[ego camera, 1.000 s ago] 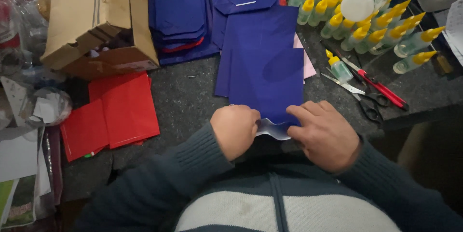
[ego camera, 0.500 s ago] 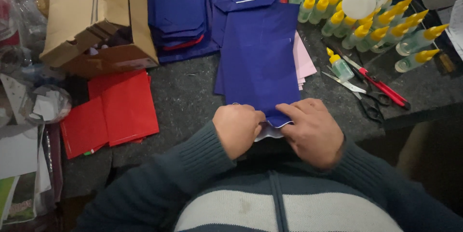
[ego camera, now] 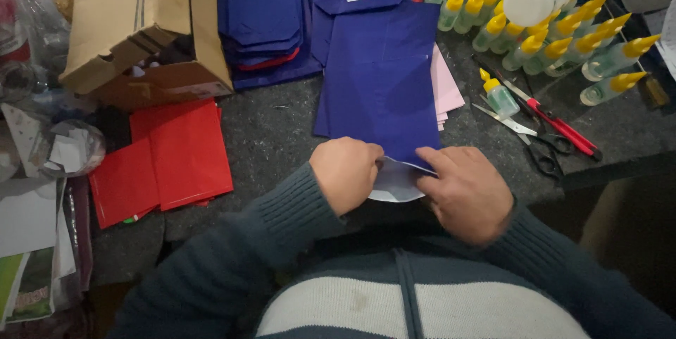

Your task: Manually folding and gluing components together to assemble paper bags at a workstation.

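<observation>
A long blue paper piece (ego camera: 384, 78) lies flat on the dark table (ego camera: 271, 131), running away from me. My left hand (ego camera: 346, 173) and my right hand (ego camera: 465, 192) pinch its near end at the table's front edge. Between them the end is folded up, and its pale underside (ego camera: 394, 180) shows. Both hands grip the paper; my fingertips are partly hidden under the fold.
Stacked blue paper pieces (ego camera: 264, 19) lie at the back, red sheets (ego camera: 162, 159) at the left, pink sheets (ego camera: 447, 85) under the blue piece. A cardboard box (ego camera: 141, 26) stands back left. Yellow-capped glue bottles (ego camera: 542, 29), scissors (ego camera: 535, 145) and a red-handled tool (ego camera: 560, 128) sit right.
The hands have drawn closer together at the paper's near end, and more of the pale folded flap shows between them.
</observation>
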